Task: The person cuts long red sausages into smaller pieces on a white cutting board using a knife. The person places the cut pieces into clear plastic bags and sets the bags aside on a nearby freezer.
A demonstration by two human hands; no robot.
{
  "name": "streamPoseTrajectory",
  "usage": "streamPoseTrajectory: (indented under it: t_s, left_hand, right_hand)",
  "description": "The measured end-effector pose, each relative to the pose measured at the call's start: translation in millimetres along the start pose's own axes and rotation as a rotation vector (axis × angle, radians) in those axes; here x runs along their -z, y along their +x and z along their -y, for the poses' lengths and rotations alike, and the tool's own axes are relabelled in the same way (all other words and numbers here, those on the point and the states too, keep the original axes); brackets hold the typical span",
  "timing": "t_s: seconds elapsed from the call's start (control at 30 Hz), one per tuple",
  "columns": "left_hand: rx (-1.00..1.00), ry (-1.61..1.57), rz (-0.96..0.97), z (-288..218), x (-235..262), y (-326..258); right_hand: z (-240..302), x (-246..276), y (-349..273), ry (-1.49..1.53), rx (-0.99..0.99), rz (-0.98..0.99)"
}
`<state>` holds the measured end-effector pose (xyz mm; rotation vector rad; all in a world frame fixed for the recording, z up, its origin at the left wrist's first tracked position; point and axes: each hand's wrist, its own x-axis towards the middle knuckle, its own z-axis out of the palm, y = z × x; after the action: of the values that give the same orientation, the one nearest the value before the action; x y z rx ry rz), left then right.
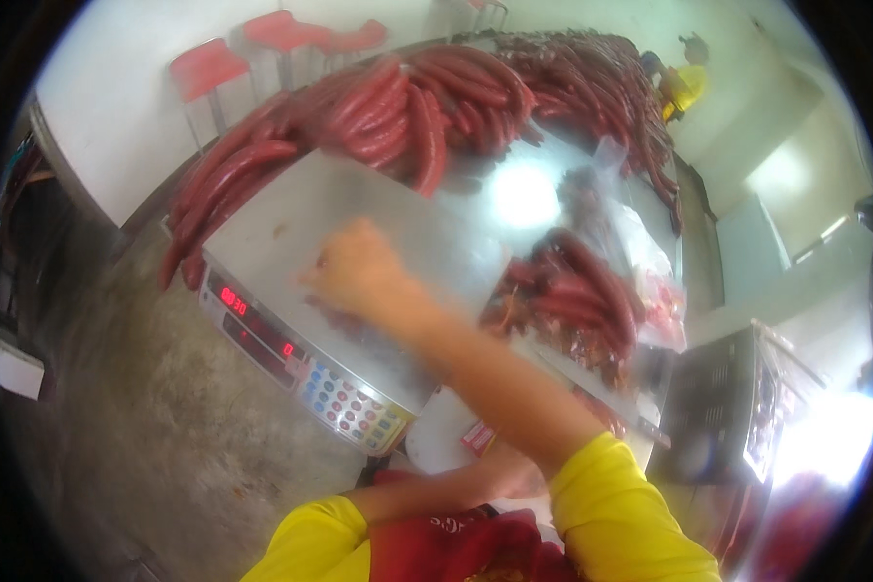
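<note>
The right hand [354,272] is held, seemingly curled, over the metal scale [272,218]; through the blur it cannot be told whether anything is grasped, nor what the dark red patch [344,320] beneath is. From there, long red sausages [388,116] are heaped at twelve o'clock on the tabletop [470,194], and a smaller pile [582,291] at three, presumably for easy reach. The keypad [354,403] is set at six, likely for convenient use. The left hand [514,473], at five, is partly covered by the right forearm [500,383]; its grip cannot be told.
</note>
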<state>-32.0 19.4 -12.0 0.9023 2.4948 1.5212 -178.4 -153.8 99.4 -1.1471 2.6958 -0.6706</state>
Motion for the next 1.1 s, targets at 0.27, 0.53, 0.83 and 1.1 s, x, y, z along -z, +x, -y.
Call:
streamPoseTrajectory:
  t_s: [0.27,0.53,0.83,1.1]
  left_hand:
    - [-0.087,0.822,0.309,-1.8,4.7,6.9]
    - [0.284,-0.792,-0.340,10.2,69.9,20.1]
    - [0.090,0.709,0.109,-43.7,1.4,30.0]
    - [-0.035,0.863,0.008,-29.3,-0.1,30.2]
  right_hand:
    - [-5.9,7.7,-29.0,0.095,-0.078,-0.213]
    - [-107.4,118.7,-285.5,1.293,-0.453,-0.599]
    - [-91.8,7.7,-470.9,1.690,-0.970,-1.089]
    - [-85.8,-8.6,-440.5,1.676,-0.860,-1.025]
